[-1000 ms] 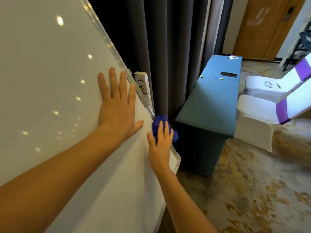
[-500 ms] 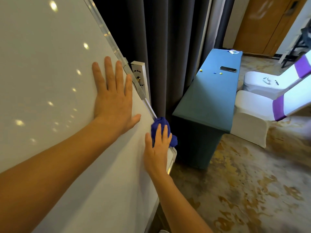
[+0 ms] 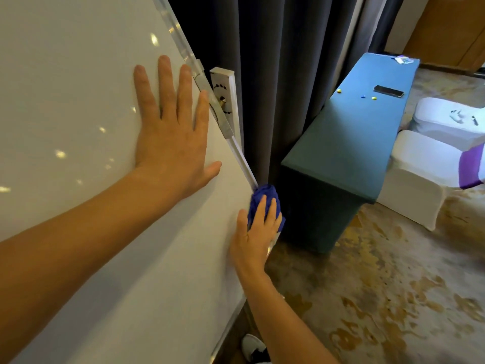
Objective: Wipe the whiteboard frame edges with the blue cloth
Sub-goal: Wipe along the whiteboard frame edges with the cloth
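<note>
A large white whiteboard [image 3: 78,101] fills the left of the view, with a silver frame edge [image 3: 241,158] running down its right side. My left hand [image 3: 170,132] lies flat on the board, fingers spread, close to that edge. My right hand [image 3: 256,232] presses a bunched blue cloth [image 3: 265,198] against the frame near the board's lower right corner. The corner itself is hidden under the cloth and my fingers.
A dark grey curtain [image 3: 283,74] hangs right behind the board. A teal-covered table [image 3: 349,143] stands close on the right, with a phone [image 3: 388,91] and small coloured pieces on it. White covered chairs [image 3: 420,174] sit beyond, on patterned carpet. A white shoe [image 3: 253,346] shows below.
My right hand and the blue cloth have slid down the right frame edge toward the lower corner. My left hand stays flat on the board.
</note>
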`<state>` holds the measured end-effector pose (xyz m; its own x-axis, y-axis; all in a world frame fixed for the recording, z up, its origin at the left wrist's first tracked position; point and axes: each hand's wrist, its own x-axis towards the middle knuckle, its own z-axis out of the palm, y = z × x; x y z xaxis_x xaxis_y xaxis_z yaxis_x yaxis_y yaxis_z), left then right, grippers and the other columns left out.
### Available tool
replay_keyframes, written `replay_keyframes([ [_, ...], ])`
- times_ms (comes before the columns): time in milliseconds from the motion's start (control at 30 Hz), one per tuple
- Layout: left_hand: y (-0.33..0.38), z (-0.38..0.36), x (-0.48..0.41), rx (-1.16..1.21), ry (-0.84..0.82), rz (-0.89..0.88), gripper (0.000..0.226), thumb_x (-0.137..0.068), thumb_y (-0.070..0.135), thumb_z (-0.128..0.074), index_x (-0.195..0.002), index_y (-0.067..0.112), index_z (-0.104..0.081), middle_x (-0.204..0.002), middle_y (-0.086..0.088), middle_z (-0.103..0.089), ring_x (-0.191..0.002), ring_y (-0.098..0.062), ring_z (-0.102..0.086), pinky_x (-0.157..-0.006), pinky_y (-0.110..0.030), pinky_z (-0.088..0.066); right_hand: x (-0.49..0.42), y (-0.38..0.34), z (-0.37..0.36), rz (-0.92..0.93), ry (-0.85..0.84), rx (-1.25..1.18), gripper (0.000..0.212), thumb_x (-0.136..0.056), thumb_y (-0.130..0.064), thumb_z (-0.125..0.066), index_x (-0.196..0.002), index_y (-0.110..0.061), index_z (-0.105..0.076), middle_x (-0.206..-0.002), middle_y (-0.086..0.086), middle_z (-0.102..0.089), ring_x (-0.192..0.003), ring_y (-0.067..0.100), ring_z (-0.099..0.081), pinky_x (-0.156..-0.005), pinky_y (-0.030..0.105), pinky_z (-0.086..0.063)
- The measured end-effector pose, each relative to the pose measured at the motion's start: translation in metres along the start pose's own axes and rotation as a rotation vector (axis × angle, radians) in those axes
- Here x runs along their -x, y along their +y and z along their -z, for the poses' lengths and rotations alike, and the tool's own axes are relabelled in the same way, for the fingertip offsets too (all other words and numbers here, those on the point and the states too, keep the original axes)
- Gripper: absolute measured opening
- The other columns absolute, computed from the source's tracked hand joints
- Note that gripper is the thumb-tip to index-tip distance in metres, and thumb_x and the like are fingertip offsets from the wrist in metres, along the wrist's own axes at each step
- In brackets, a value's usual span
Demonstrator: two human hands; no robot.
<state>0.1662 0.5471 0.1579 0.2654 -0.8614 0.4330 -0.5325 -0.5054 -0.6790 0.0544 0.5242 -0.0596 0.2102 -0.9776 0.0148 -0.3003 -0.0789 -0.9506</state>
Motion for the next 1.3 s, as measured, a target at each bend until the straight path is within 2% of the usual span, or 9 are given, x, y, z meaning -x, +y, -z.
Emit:
replay_keyframes([
  [167,0.014,-0.007,0.019,0.08,-0.03,-0.073,0.098,-0.077,0.078,-0.016,-0.155,0.019,-0.006,-0.16,-0.028,0.008,-0.143,-0.056,0.01,-0.11,-0.073,0.0,0.006,0.03,0.011,0.144,-0.05,0.108,0.066,-0.093,-0.056,-0.03,-0.15,-0.046,0.003,-0.162,-0.02,0.011,-0.149,0.012,0.019,-0.118,0.035,0.002],
  [300,0.037,-0.012,0.039,0.187,-0.051,-0.077,0.091,-0.082,0.068,-0.029,-0.155,0.017,-0.011,-0.161,-0.026,0.007,-0.143,-0.055,0.012,-0.111,-0.073,0.003,0.02,0.073,0.02,-0.017,-0.088,0.147,0.07,-0.092,-0.058,-0.031,-0.153,-0.04,-0.001,-0.16,-0.017,0.014,-0.149,0.016,0.018,-0.106,0.032,-0.012],
  [533,0.08,-0.014,0.102,0.27,-0.198,-0.176,0.087,-0.085,0.055,-0.047,-0.155,0.016,-0.014,-0.162,-0.022,0.009,-0.142,-0.055,0.017,-0.116,-0.066,0.001,0.036,0.079,0.019,-0.208,-0.147,0.013,0.072,-0.091,-0.063,-0.028,-0.154,-0.038,-0.005,-0.163,-0.012,0.011,-0.151,0.016,0.004,-0.119,0.036,-0.009],
  [800,0.053,-0.014,0.169,0.307,-0.236,-0.304,0.075,-0.09,0.046,-0.038,-0.154,0.015,-0.015,-0.161,-0.023,0.012,-0.144,-0.047,0.022,-0.119,-0.057,0.003,0.111,0.058,0.018,-0.447,-0.24,-0.13,0.062,-0.099,-0.049,-0.041,-0.154,-0.038,-0.014,-0.164,-0.01,0.004,-0.148,0.024,-0.013,-0.119,0.045,-0.023],
  [933,0.041,-0.009,0.24,0.328,-0.281,-0.321,0.077,-0.091,0.046,-0.039,-0.155,0.014,-0.012,-0.159,-0.024,0.018,-0.143,-0.046,0.025,-0.118,-0.057,0.009,0.191,0.069,0.01,-0.467,-0.279,-0.254,0.066,-0.097,-0.042,-0.052,-0.152,-0.043,-0.015,-0.163,-0.013,0.006,-0.148,0.019,-0.011,-0.115,0.038,-0.023],
  [1000,0.04,-0.007,0.282,0.325,-0.312,-0.326,0.079,-0.092,0.048,-0.037,-0.155,0.013,-0.003,-0.156,-0.026,0.026,-0.14,-0.047,0.031,-0.117,-0.057,0.013,0.224,0.078,0.012,-0.459,-0.322,-0.331,0.068,-0.092,-0.041,-0.056,-0.149,-0.048,-0.019,-0.163,-0.014,0.001,-0.147,0.017,-0.013,-0.112,0.032,-0.024],
  [1100,0.037,0.005,0.344,0.362,-0.399,-0.352,0.078,-0.094,0.046,-0.033,-0.154,0.013,0.004,-0.153,-0.025,0.034,-0.137,-0.046,0.037,-0.116,-0.057,0.016,0.236,0.082,0.026,-0.585,-0.311,-0.526,0.069,-0.085,-0.027,-0.057,-0.147,-0.042,-0.032,-0.157,-0.009,-0.024,-0.139,0.023,-0.033,-0.108,0.044,-0.041],
  [1200,0.034,0.012,0.388,0.396,-0.44,-0.324,0.074,-0.096,0.045,-0.03,-0.154,0.015,0.005,-0.15,-0.024,0.039,-0.136,-0.045,0.04,-0.115,-0.056,0.02,0.19,0.074,0.05,-0.681,-0.208,-0.779,0.06,-0.087,-0.016,-0.054,-0.144,-0.031,-0.044,-0.145,-0.001,-0.047,-0.121,0.024,-0.053,-0.092,0.042,-0.051],
  [1300,0.031,0.008,0.398,0.395,-0.425,-0.277,0.074,-0.094,0.045,-0.031,-0.154,0.016,-0.001,-0.151,-0.024,0.037,-0.138,-0.044,0.037,-0.115,-0.056,0.021,0.13,0.055,0.063,-0.721,-0.159,-0.917,0.047,-0.089,-0.02,-0.052,-0.136,-0.024,-0.054,-0.139,0.003,-0.057,-0.119,0.024,-0.057,-0.095,0.043,-0.049],
])
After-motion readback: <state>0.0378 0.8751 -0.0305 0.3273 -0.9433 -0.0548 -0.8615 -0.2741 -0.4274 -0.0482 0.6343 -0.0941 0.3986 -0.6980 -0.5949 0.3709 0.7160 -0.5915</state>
